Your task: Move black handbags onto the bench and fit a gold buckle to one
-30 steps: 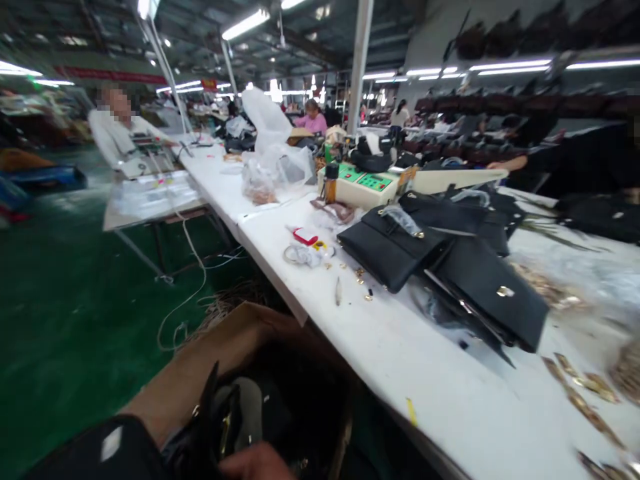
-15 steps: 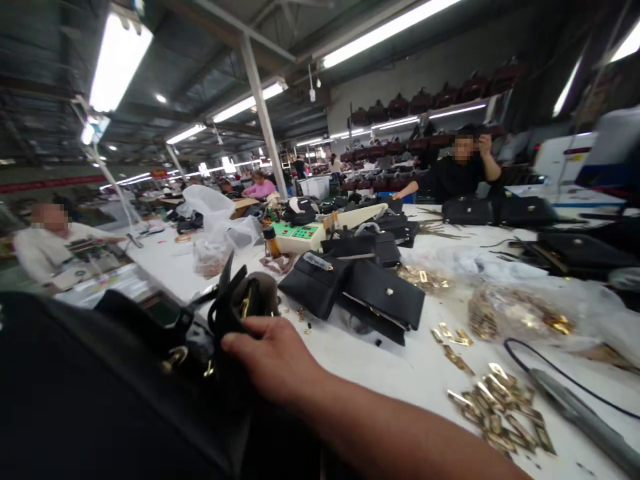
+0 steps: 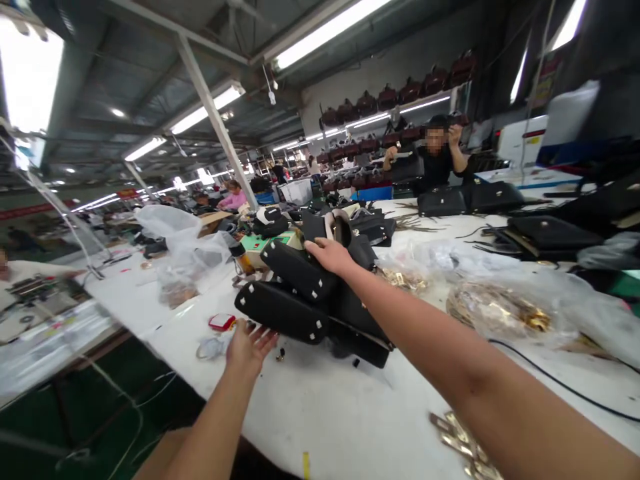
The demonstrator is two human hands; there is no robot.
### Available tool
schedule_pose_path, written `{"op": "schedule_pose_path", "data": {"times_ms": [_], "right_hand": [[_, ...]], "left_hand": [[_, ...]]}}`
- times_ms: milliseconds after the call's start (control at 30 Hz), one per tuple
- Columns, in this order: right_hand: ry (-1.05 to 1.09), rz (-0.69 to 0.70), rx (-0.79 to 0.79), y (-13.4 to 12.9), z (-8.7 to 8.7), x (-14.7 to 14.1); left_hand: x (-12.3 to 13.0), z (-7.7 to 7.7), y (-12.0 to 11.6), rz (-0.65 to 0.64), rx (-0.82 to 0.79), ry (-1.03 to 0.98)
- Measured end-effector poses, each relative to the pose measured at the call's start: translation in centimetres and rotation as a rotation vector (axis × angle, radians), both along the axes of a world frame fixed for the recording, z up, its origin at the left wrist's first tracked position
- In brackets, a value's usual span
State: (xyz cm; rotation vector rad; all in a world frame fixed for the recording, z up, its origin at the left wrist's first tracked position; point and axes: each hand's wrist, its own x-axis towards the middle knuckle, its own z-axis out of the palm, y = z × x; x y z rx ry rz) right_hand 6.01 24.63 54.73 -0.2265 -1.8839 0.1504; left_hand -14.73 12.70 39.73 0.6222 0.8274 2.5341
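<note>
My right hand [image 3: 331, 256] reaches across the table, its fingers closed over the upper part of a black handbag [image 3: 295, 270]. That bag's base faces me and shows small white squares at its corners. Just below it, a second black bag base [image 3: 280, 313] with the same white squares rests on the pile. My left hand [image 3: 250, 343] is by the lower bag's left end, palm up with fingers spread; whether a fingertip touches the bag I cannot tell. Under the bags is another black bag [image 3: 360, 343], mostly covered.
A red packet [image 3: 222, 323] lies near my left hand. Behind the bags stand a green-topped machine [image 3: 253, 245] and a clear plastic bag [image 3: 180, 247]. Gold metal fittings [image 3: 463, 443] lie at the front right. A co-worker [image 3: 437, 160] sits across the white table [image 3: 300, 400].
My right hand has carried the black bags from close on my left onto the pile on the table. My left hand has come into view. The view has turned right.
</note>
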Motion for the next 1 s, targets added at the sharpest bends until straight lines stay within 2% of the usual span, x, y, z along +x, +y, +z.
{"op": "schedule_pose_path", "data": {"times_ms": [67, 167, 267, 400, 500, 600, 700, 800, 867, 900, 933, 1000], "right_hand": [[-0.056, -0.003, 0.016, 2.5, -1.6, -0.8], [-0.102, -0.004, 0.072, 4.3, -3.9, -1.9], [-0.089, -0.014, 0.144, 4.4, -5.3, -2.0], [-0.002, -0.033, 0.189, 3.8, -6.9, 0.0], [0.019, -0.036, 0.193, 3.3, -8.8, 1.9], [0.031, -0.022, 0.226, 2.3, -11.8, 3.1], [-0.001, 0.011, 0.328, 0.0, -15.8, 3.3], [-0.083, 0.014, 0.498, -3.2, -20.1, 2.7], [-0.138, 0.038, 0.615, -5.1, -23.2, 1.9], [-0.169, 0.051, 0.656, -5.9, -24.8, 1.4], [-0.202, 0.062, 0.681, -6.4, -26.4, 0.9], [-0.277, 0.09, 0.711, -6.8, -29.6, -0.3]], "left_hand": [[0.9, -1.7, 0.0, 0.038, 0.024, 0.042], [2.5, -4.1, 0.7, 0.097, -0.01, 0.111], [3.4, -6.1, 1.6, 0.135, -0.077, 0.09], [3.8, -9.2, 2.2, 0.189, -0.095, 0.055], [4.4, -11.7, 2.1, 0.141, -0.05, 0.067], [5.7, -13.6, 1.9, 0.044, 0.045, 0.086], [6.9, -14.8, 1.9, -0.032, 0.121, 0.108], [8.0, -16.6, 2.1, -0.022, 0.151, 0.108], [8.8, -19.0, 2.0, 0.026, 0.154, 0.113], [9.0, -20.8, 1.8, 0.053, 0.148, 0.117], [9.1, -22.9, 1.5, 0.079, 0.129, 0.116], [8.2, -28.3, 0.0, 0.145, 0.052, 0.085]]}}
